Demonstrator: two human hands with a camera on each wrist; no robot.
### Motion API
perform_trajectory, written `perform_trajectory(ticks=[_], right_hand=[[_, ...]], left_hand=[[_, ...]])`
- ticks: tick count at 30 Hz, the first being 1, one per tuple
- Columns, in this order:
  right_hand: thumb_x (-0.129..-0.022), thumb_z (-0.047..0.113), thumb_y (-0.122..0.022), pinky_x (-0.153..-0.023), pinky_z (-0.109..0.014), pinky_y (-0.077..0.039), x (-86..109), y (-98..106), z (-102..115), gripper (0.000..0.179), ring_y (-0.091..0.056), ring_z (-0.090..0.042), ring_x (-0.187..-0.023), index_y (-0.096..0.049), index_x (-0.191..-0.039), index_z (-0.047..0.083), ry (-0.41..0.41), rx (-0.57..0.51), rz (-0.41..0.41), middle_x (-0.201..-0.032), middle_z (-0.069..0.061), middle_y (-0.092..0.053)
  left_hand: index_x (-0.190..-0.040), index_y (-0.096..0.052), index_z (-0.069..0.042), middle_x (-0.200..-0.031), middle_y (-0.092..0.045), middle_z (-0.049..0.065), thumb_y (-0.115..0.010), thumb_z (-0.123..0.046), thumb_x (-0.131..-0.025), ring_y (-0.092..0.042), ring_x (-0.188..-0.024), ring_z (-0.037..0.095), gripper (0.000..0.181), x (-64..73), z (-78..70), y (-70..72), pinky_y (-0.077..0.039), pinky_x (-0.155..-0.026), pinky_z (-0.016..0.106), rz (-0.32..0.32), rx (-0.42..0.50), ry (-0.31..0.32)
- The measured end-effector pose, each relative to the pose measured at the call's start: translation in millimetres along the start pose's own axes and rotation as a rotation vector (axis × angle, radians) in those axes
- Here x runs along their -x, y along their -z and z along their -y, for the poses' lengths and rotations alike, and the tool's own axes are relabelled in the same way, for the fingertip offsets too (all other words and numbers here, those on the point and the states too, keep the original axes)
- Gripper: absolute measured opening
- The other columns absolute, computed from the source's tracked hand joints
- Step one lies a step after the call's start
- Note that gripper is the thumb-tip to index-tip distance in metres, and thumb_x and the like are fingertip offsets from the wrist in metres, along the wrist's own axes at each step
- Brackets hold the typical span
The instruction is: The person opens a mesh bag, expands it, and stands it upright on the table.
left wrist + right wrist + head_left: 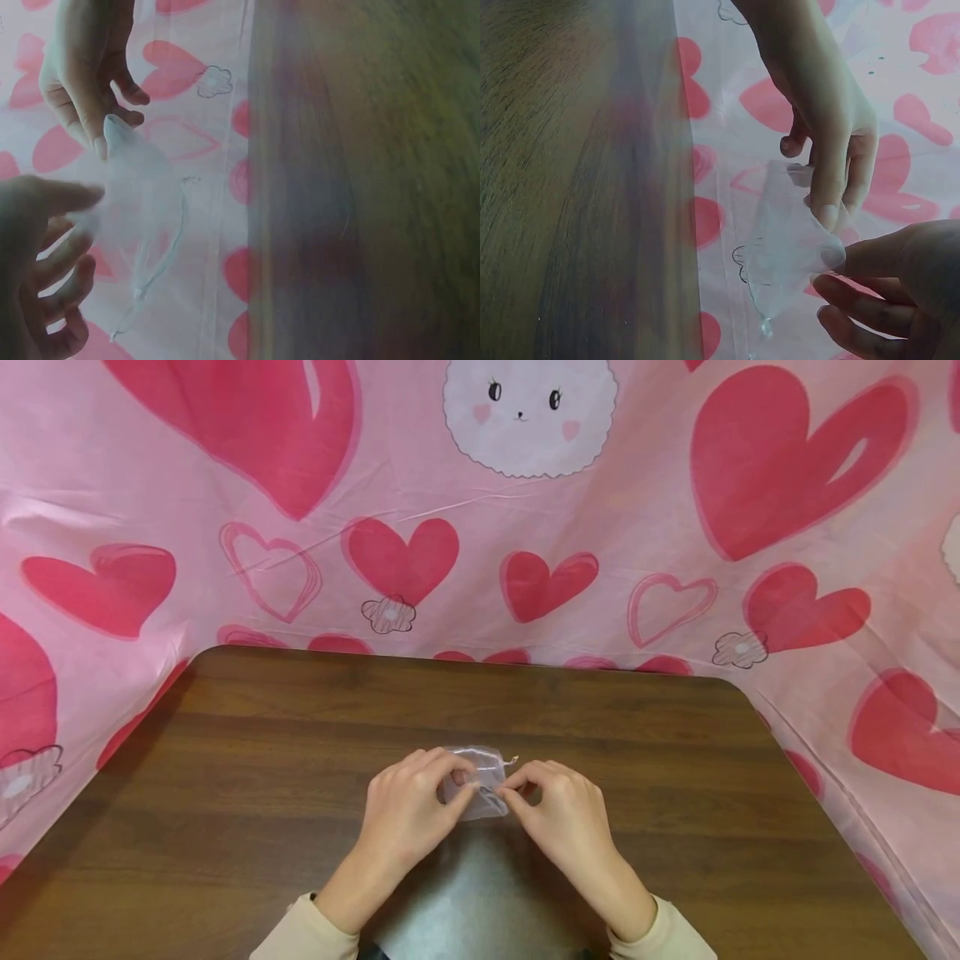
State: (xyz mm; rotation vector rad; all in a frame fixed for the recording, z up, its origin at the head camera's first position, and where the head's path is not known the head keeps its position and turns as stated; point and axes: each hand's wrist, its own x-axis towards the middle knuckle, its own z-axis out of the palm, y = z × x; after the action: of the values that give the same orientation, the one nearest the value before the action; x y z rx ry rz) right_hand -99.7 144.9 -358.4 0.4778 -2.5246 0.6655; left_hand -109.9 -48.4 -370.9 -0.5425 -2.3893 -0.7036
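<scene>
A small sheer white drawstring pouch (480, 758) is held between both hands, above the table. My left hand (416, 802) pinches its left side between thumb and forefinger. On the other side, the thumb and forefinger of my right hand (566, 814) pinch the near right edge. The see-through fabric of the pouch (139, 180) fills the space between the hands in the left wrist view, its thin cord (178, 240) hanging loose. In the right wrist view the pouch (780, 217) looks flat and slightly creased. Whether anything lies inside cannot be made out.
A dark brown wooden table (247, 760) with rounded far corners spreads out below the hands. Behind it and along both sides hangs a pink cloth (480, 502) printed with red hearts.
</scene>
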Motion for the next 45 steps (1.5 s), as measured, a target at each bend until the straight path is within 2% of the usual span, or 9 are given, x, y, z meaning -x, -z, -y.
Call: perform_trajectory(ticks=[3,7,11,21,26,29,32,40,45], right_hand=[[-0.068,0.019,-0.091,-0.049,-0.026,-0.040,-0.5,-0.6,-0.4,0.021,-0.052,-0.002,-0.056,-0.072,-0.074,0.025,0.009,0.006,-0.017,-0.072,0.012,-0.067],[-0.067,0.018,-0.092,-0.048,-0.026,-0.039,-0.6,-1.1,-0.5,0.024,-0.049,-0.003,-0.054,-0.071,-0.074,0.025,0.012,0.009,-0.035,-0.071,0.010,-0.066],[-0.068,0.016,-0.091,-0.050,-0.028,-0.042,-0.6,-1.9,-0.8,0.022,-0.056,-0.006,-0.058,-0.072,-0.077,0.024,0.022,0.003,-0.049,-0.072,0.011,-0.067],[-0.072,0.015,-0.089,-0.052,-0.028,-0.045,-0.1,-3.2,-0.8,0.018,-0.061,-0.007,-0.063,-0.078,-0.084,0.021,0.045,-0.008,-0.069,-0.071,0.013,-0.065],[-0.075,0.017,-0.088,-0.053,-0.027,-0.045,0.2,-1.6,1.7,0.016,-0.061,-0.005,-0.065,-0.078,-0.087,0.022,0.050,-0.043,-0.086,-0.072,0.014,-0.065],[-0.076,0.018,-0.087,-0.053,-0.025,-0.045,0.7,-0.2,3.7,0.016,-0.060,-0.004,-0.065,-0.078,-0.088,0.022,0.055,-0.064,-0.090,-0.072,0.015,-0.064],[-0.076,0.020,-0.087,-0.054,-0.024,-0.045,1.3,1.2,5.8,0.016,-0.059,-0.003,-0.066,-0.078,-0.089,0.021,0.059,-0.085,-0.084,-0.073,0.015,-0.064],[-0.072,0.031,-0.089,-0.052,-0.022,-0.044,1.4,2.8,5.7,0.029,-0.058,-0.003,-0.064,-0.078,-0.096,0.017,0.027,-0.037,-0.059,-0.075,0.011,-0.065],[-0.074,0.032,-0.088,-0.052,-0.025,-0.044,0.6,1.9,2.5,0.025,-0.058,-0.005,-0.063,-0.078,-0.092,0.019,-0.016,0.005,-0.050,-0.072,0.011,-0.063]], left_hand=[[-0.091,-0.075,-0.028,-0.072,-0.058,-0.020,-0.086,-0.030,-0.074,-0.045,-0.059,-0.001,0.020,0.5,0.3,-1.1,-0.037,-0.049,0.021,0.028,0.009,-0.020],[-0.086,-0.078,-0.028,-0.074,-0.062,-0.019,-0.085,-0.028,-0.075,-0.047,-0.060,0.000,0.013,1.1,0.4,-1.8,-0.037,-0.049,0.021,0.020,0.000,-0.025],[-0.079,-0.078,-0.030,-0.076,-0.065,-0.018,-0.087,-0.025,-0.073,-0.050,-0.061,0.001,0.012,1.3,0.5,-1.6,-0.038,-0.049,0.022,0.012,-0.004,0.004],[-0.070,-0.069,-0.029,-0.058,-0.055,-0.017,-0.087,-0.027,-0.072,-0.044,-0.051,0.001,0.018,0.8,-0.4,-0.2,-0.034,-0.047,0.022,0.036,-0.031,0.082],[-0.079,-0.073,-0.030,-0.062,-0.059,-0.020,-0.084,-0.025,-0.075,-0.050,-0.055,0.000,0.013,0.2,0.3,0.1,-0.038,-0.050,0.023,0.041,-0.039,0.113],[-0.087,-0.077,-0.029,-0.064,-0.060,-0.021,-0.083,-0.025,-0.076,-0.049,-0.054,0.000,0.013,-0.1,0.4,0.3,-0.037,-0.050,0.023,0.054,-0.045,0.112],[-0.085,-0.078,-0.029,-0.062,-0.059,-0.021,-0.082,-0.026,-0.077,-0.046,-0.053,-0.001,0.010,-0.2,0.4,0.8,-0.035,-0.049,0.022,0.058,-0.053,0.110],[-0.081,-0.074,-0.029,-0.063,-0.064,-0.020,-0.082,-0.023,-0.078,-0.041,-0.049,-0.001,0.011,0.5,1.0,1.4,-0.035,-0.048,0.022,-0.024,-0.035,0.084],[-0.085,-0.073,-0.029,-0.066,-0.067,-0.021,-0.081,-0.023,-0.079,-0.050,-0.052,0.000,0.011,-0.3,1.9,1.8,-0.039,-0.049,0.025,-0.076,-0.013,0.080]])
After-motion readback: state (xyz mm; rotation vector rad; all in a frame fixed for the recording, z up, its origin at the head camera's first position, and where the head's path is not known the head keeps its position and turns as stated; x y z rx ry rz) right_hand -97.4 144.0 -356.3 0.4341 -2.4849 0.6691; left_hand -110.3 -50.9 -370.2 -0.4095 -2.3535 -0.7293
